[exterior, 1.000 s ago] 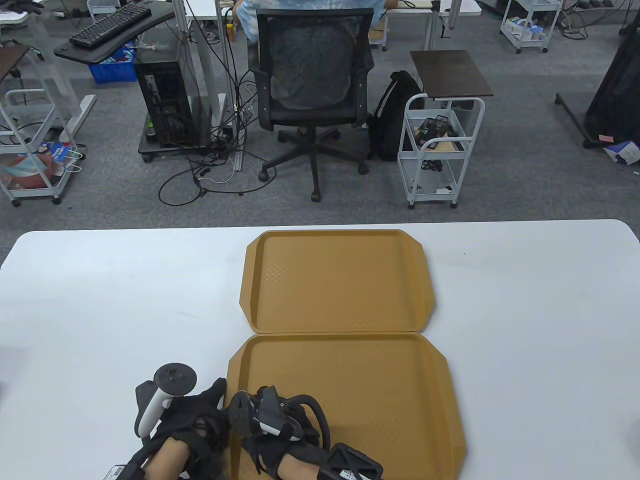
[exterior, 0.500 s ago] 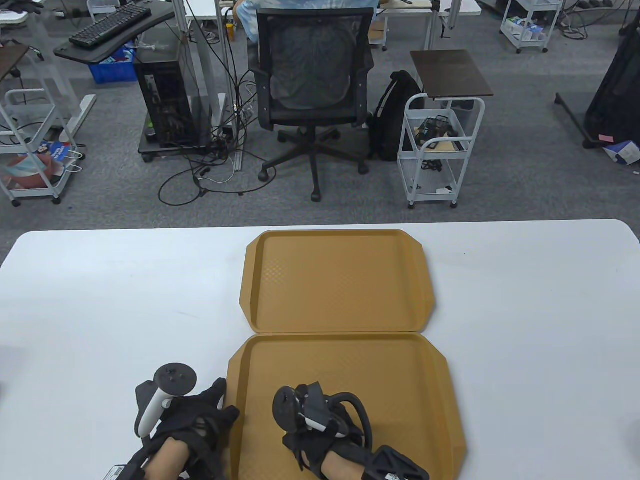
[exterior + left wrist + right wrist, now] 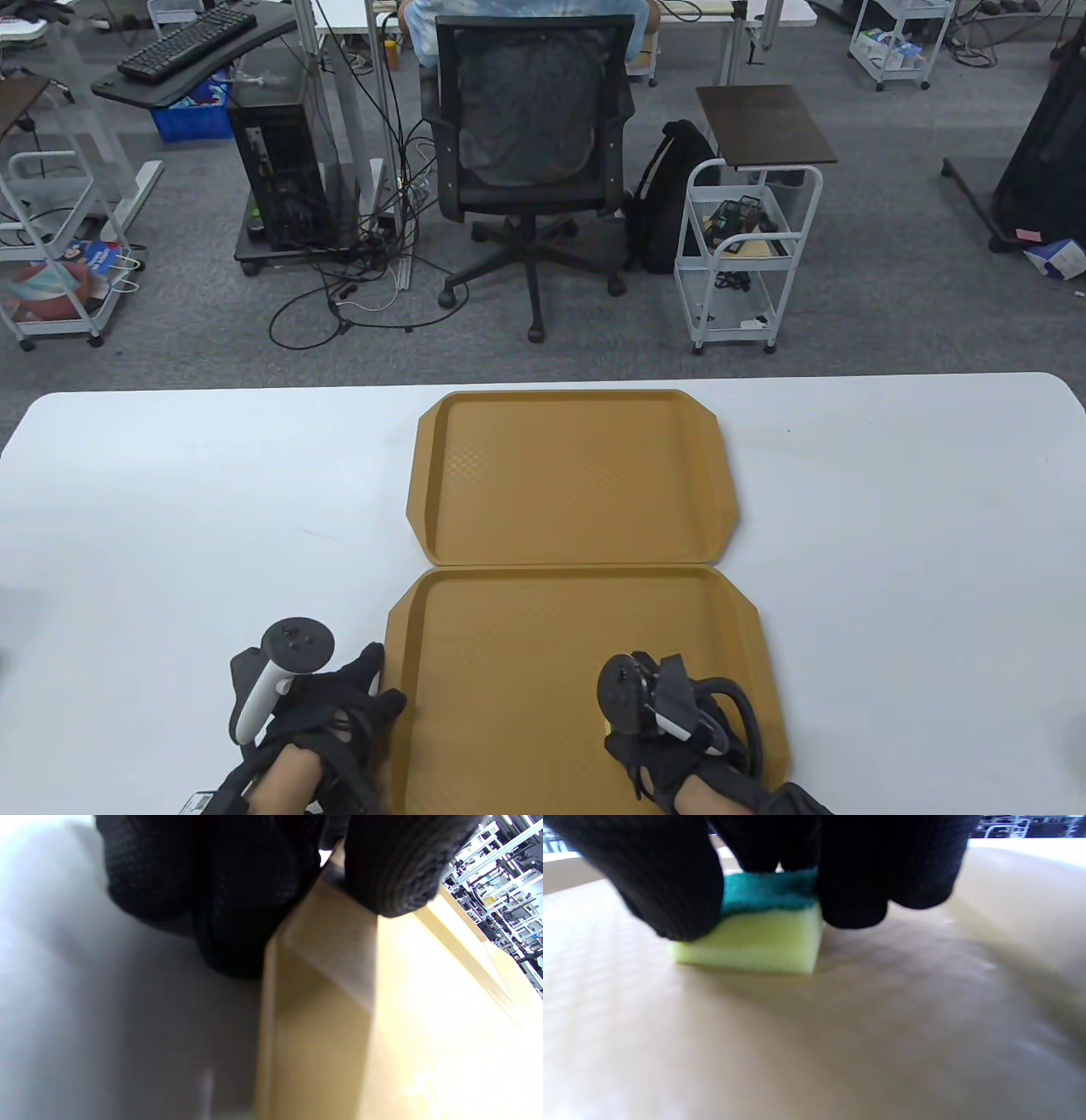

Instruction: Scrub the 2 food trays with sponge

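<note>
Two tan food trays lie end to end on the white table, the far tray [image 3: 573, 475] bare and the near tray [image 3: 577, 628] under my hands. My right hand [image 3: 635, 728] is over the near tray's front right part. It grips a yellow sponge with a green scouring top [image 3: 755, 938], and its fingers [image 3: 857, 878] press the sponge flat on the tray floor. Only a sliver of the sponge [image 3: 604, 727] shows in the table view. My left hand [image 3: 383, 686] holds the near tray's left rim, thumb [image 3: 390, 866] on top and fingers [image 3: 220, 899] down its outer side.
The white table [image 3: 891, 552] stretches wide on both sides of the trays. Beyond its far edge stand an office chair [image 3: 530, 144] with a person seated behind it, a white cart [image 3: 747, 246] and a computer tower [image 3: 276, 170].
My right hand has slid the sponge along the near tray's front, from beside the left hand over to the right part. The left hand and both trays have stayed put.
</note>
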Motion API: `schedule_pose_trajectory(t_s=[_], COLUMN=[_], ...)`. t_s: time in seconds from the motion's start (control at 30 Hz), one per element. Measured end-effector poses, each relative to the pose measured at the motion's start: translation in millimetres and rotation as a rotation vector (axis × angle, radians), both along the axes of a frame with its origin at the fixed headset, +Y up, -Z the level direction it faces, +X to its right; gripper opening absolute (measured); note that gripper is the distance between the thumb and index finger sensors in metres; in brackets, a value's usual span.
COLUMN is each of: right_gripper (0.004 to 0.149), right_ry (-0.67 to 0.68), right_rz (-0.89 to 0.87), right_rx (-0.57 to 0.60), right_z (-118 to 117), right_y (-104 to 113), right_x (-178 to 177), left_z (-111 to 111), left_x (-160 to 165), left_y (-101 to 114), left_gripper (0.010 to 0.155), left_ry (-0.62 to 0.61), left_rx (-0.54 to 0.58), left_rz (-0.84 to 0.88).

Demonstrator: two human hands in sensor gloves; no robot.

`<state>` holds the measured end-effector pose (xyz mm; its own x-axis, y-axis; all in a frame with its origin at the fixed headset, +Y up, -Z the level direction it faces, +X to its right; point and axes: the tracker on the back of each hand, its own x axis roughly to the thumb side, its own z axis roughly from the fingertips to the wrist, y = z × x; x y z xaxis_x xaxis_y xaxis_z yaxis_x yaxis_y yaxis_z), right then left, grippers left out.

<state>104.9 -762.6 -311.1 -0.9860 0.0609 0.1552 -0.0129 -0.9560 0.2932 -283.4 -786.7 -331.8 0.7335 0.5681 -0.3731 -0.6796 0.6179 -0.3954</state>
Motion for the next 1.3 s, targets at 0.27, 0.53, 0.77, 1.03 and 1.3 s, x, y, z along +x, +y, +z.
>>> schedule_pose_trajectory(t_s=[0.27,0.53,0.77,1.03,1.3], right_gripper=[0.074,0.068,0.069,0.069,0.068], right_ry=[-0.089,-0.092,-0.134,-0.108,-0.117], right_rz=[0.046,0.196,0.277,0.142,-0.175], right_rx=[-0.011,0.033,0.095,0.165,0.302], right_z=[5.4,12.1,14.1,15.5,21.0], right_y=[1.3,0.7,-6.4,-3.8,34.9], right_x=[43.5,32.9,19.0,25.6,55.1], left_z=[0.5,0.9,0.8,2.2,8.7], left_x=[0.1,0.2,0.7,4.8,20.4], left_y=[-0.1,-0.5,-0.5,-0.1,7.7], left_gripper=[0.076,0.076,0.076,0.076,0.089], left_ry=[0.004,0.001,-0.004,-0.015,-0.063], left_rx=[0.0,0.0,0.0,0.006,0.075], left_rz=[-0.001,-0.002,-0.012,-0.043,-0.207])
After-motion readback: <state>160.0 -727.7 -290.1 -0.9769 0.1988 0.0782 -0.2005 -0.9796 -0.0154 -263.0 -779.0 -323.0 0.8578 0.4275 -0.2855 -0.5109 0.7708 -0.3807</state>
